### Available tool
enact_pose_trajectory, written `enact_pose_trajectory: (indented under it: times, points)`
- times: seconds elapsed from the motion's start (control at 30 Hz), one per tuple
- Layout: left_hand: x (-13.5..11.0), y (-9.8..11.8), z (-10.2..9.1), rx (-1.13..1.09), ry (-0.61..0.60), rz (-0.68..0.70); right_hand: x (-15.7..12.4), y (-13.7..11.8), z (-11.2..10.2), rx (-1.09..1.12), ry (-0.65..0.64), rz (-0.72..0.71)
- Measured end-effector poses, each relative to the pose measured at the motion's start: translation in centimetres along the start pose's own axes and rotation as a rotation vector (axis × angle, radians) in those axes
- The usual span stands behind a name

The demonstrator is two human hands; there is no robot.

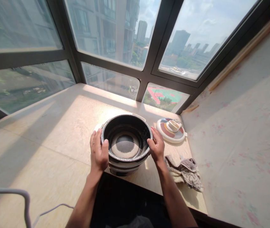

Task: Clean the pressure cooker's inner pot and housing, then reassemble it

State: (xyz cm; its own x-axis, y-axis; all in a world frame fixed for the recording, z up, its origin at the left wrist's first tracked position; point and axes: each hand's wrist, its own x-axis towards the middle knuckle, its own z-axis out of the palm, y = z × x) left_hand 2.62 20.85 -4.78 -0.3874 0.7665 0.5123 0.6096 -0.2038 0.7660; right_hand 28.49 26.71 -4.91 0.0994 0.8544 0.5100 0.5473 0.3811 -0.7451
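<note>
A dark inner pot (127, 122) with a worn, pale ring on its bottom is held at its rim between both hands. Beneath it shows the body of a rice cooker (124, 169), mostly hidden by the pot. My left hand (99, 152) grips the left rim, thumb on top and fingers along the outside. At the right rim, my right hand (157, 145) grips in the same way. Whether the pot sits inside the cooker or is raised a little above it, I cannot tell.
A round patterned lid (170, 134) with a knob lies right of the pot. Nearer stands a crumpled cloth (187, 171) on the sill (61, 126). A grey cable (25, 199) crosses the lower left. Windows rise behind; a floral wall (241, 136) bounds the right.
</note>
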Motion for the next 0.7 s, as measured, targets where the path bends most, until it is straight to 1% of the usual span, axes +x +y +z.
enact_pose_trajectory:
  times: [0.1, 0.2, 0.33, 0.47, 0.57, 0.63, 0.7]
  points:
    - [0.0, -0.2, 0.1, 0.002, 0.014, 0.015, -0.1, 0.2, 0.2, 0.023, 0.021, -0.010]
    - [0.0, -0.3, 0.2, 0.008, 0.013, 0.016, -0.1, 0.0, 0.0, 0.009, 0.016, -0.006]
    - [0.1, -0.3, 0.1, 0.013, -0.002, 0.003, 0.0, -0.8, -0.4, -0.016, -0.037, 0.024]
    - [0.4, -0.2, -0.2, 0.013, -0.020, -0.008, 0.5, -1.0, -1.2, -0.001, -0.106, 0.012]
    - [0.7, 0.0, -0.4, 0.007, -0.031, -0.053, 0.7, -0.1, -2.2, 0.174, -0.154, 0.017]
    - [0.8, 0.2, -0.5, 0.003, -0.017, -0.077, 0.4, 1.0, -3.2, 0.311, -0.134, 0.043]
    - [0.8, 0.3, -0.6, -0.003, 0.000, -0.085, 0.1, 2.6, -4.5, 0.380, -0.093, 0.092]
